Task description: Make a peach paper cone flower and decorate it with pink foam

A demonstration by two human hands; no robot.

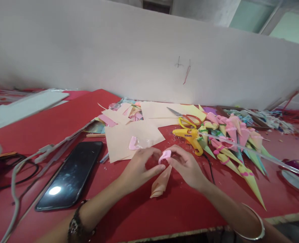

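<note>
My left hand [138,168] and my right hand [188,168] meet at the middle of the table, fingers closed around a small curled pink strip [165,155]. It looks soft, like paper or foam. Just below, a peach rolled paper cone [160,185] lies on the red table, its folded end toward me. Beyond my left hand, another pink piece [133,143] and a clear plastic bit rest on cream paper sheets [119,138]. A yellow glue gun [189,135] with a long clear glue stick lies past my right hand, near scissors [187,118] with yellow and orange handles.
Several pastel paper cones with pink tops [230,135] are heaped at the right. A black phone [71,175] and white cable [15,182] lie at the left. Red sheets [76,111] cover the back left. A pale partition [129,54] stands behind the table.
</note>
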